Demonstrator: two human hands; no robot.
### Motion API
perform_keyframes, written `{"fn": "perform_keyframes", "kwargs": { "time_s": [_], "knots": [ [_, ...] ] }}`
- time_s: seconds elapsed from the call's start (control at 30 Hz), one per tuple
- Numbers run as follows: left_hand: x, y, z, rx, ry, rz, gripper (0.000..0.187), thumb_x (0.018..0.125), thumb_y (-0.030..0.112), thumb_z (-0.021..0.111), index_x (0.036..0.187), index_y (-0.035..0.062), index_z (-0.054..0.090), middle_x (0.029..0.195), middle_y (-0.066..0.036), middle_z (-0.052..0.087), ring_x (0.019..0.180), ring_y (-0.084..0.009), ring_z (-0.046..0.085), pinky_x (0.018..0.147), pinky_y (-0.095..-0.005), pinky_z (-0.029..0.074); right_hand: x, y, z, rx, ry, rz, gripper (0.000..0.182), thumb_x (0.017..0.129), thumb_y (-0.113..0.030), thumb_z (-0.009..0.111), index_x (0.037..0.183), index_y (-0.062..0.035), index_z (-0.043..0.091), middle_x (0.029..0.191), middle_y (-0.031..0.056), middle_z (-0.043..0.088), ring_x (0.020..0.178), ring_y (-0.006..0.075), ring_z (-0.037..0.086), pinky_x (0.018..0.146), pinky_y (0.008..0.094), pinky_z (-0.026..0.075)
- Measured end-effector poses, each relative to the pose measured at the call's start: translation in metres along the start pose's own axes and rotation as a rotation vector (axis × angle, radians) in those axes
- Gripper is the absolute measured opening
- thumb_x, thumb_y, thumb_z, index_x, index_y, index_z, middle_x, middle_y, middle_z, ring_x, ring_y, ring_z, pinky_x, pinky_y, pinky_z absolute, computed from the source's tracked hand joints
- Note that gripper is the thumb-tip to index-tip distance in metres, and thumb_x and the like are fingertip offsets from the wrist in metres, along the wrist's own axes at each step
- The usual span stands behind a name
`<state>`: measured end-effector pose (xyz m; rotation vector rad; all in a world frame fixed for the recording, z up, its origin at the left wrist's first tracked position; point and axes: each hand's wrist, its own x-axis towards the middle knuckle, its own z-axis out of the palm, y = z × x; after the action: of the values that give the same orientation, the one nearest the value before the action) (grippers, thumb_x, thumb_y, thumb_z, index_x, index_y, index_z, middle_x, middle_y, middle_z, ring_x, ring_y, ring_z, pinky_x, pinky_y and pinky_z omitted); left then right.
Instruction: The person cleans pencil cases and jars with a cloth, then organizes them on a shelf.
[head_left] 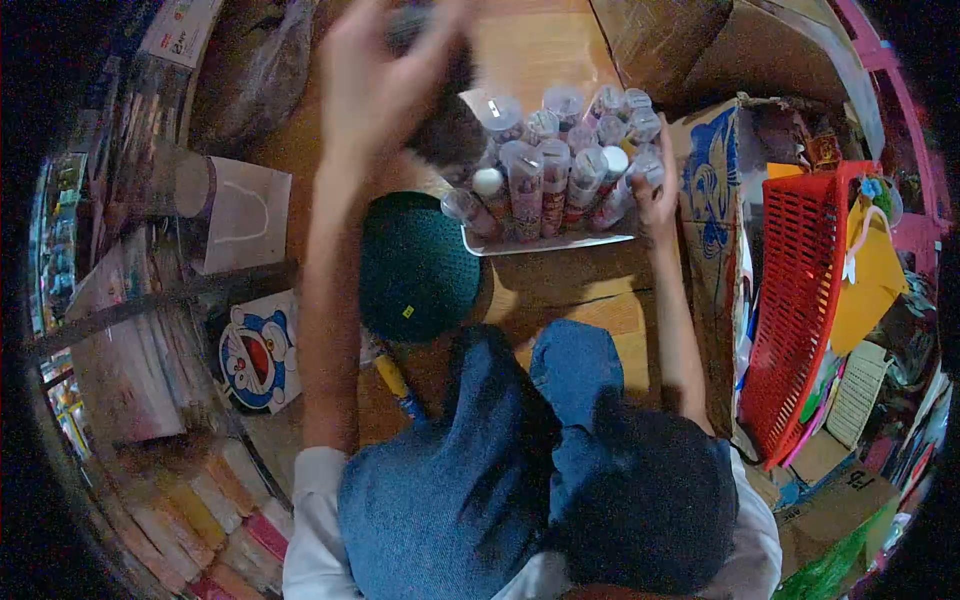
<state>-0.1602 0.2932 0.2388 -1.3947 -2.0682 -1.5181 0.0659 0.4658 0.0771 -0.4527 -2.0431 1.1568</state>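
Tubes (553,192) approx. upright, caps (615,160) up, in tray (560,245); R hand (652,200) beside.

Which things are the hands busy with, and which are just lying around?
Being used, I think: the white tray, with the right hand at its edge; the clear tubes in it.

Just lying about, I think: red basket; round green thing; blue cartoon cutout; white bag.

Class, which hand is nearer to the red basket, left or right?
Right. The right hand is left of the red basket, at the white tray's edge; the left hand is farther left.
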Motion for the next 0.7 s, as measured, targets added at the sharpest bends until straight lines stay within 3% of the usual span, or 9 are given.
{"fn": "perform_keyframes", "kwargs": {
  "time_s": [0.13,0.23,0.3,0.37,0.43,0.47,0.53,0.67,0.7],
  "knots": [
    [-0.063,-0.003,-0.078,-0.004,0.196,-0.245,0.031,0.091,0.024,0.055,0.107,-0.0011,0.062,0.102,-0.008,0.064,0.100,-0.0178,0.056,0.094,-0.0292,0.038,-0.001,-0.015,0.010,0.191,-0.051,0.061,0.103,0.074,-0.059,0.064,0.143,0.0011,0.017,0.146,0.0195,0.024,0.134,0.0270,0.026,0.108,0.0390,0.023],
    [-0.160,-0.025,-0.118,0.169,0.362,-0.701,0.039,0.092,0.029,0.055,0.114,-0.0031,0.059,0.109,-0.013,0.061,0.102,-0.0212,0.056,0.095,-0.0308,0.038,0.001,0.009,0.008,0.230,-0.047,-0.073,0.107,0.074,-0.058,0.065,0.145,-0.0032,0.008,0.149,0.0200,0.018,0.136,0.0296,0.022,0.107,0.0434,0.027],
    [-0.242,-0.032,-0.135,0.326,0.375,-0.922,0.044,0.093,0.030,0.054,0.121,-0.0036,0.054,0.115,-0.015,0.059,0.107,-0.0231,0.053,0.095,-0.0335,0.038,0.000,-0.013,0.013,0.371,-0.010,-0.015,0.109,0.073,-0.063,0.061,0.145,-0.0037,0.005,0.148,0.0211,0.016,0.136,0.0322,0.022,0.108,0.0434,0.025],
    [-0.332,-0.040,-0.150,0.278,0.220,-1.070,0.045,0.093,0.032,0.052,0.121,-0.0031,0.053,0.115,-0.016,0.059,0.110,-0.0243,0.052,0.096,-0.0353,0.037,0.000,-0.020,0.011,0.504,0.015,0.041,0.112,0.072,-0.069,0.058,0.145,-0.0043,0.001,0.148,0.0221,0.015,0.136,0.0347,0.021,0.109,0.0434,0.022],
    [-0.369,-0.005,-0.144,0.513,-0.051,-1.173,0.045,0.089,0.033,0.057,0.118,-0.0011,0.055,0.115,-0.020,0.058,0.109,-0.0296,0.054,0.092,-0.0387,0.041,-0.003,0.001,-0.011,0.502,0.107,0.082,0.111,0.073,-0.066,0.059,0.145,-0.0044,0.002,0.148,0.0223,0.016,0.136,0.0355,0.021,0.109,0.0442,0.022],
    [-0.367,0.009,-0.139,0.524,-0.044,-1.191,0.045,0.089,0.033,0.057,0.118,-0.0011,0.055,0.115,-0.020,0.058,0.109,-0.0296,0.054,0.092,-0.0387,0.041,-0.008,0.014,-0.022,0.507,0.150,0.110,0.110,0.073,-0.065,0.060,0.145,-0.0045,0.002,0.148,0.0224,0.016,0.136,0.0358,0.021,0.109,0.0445,0.021],
    [-0.364,0.039,-0.133,0.604,-0.409,-1.556,0.045,0.085,0.038,0.060,0.111,0.0012,0.058,0.110,-0.023,0.059,0.100,-0.0355,0.058,0.083,-0.0427,0.046,-0.016,0.038,-0.028,0.535,0.220,0.175,0.109,0.074,-0.062,0.062,0.145,-0.0046,0.003,0.148,0.0226,0.016,0.136,0.0366,0.020,0.109,0.0453,0.021],
    [-0.404,0.036,-0.114,0.691,-0.426,-1.434,0.049,0.083,0.041,0.061,0.111,0.0015,0.056,0.099,-0.022,0.061,0.092,-0.0374,0.059,0.077,-0.0451,0.047,-0.025,-0.010,-0.013,0.595,0.168,0.065,0.105,0.074,-0.059,0.064,0.145,-0.0035,0.009,0.147,0.0233,0.018,0.136,0.0380,0.020,0.110,0.0490,0.019],
    [-0.418,0.024,-0.107,0.707,-0.449,-1.367,0.050,0.082,0.042,0.061,0.111,0.0017,0.055,0.096,-0.022,0.061,0.090,-0.0381,0.060,0.075,-0.0459,0.047,-0.026,-0.008,-0.017,0.568,0.153,-0.019,0.089,0.081,-0.047,0.058,0.142,-0.0005,0.014,0.146,0.0249,0.020,0.134,0.0381,0.024,0.109,0.0489,0.023]
  ]
}}
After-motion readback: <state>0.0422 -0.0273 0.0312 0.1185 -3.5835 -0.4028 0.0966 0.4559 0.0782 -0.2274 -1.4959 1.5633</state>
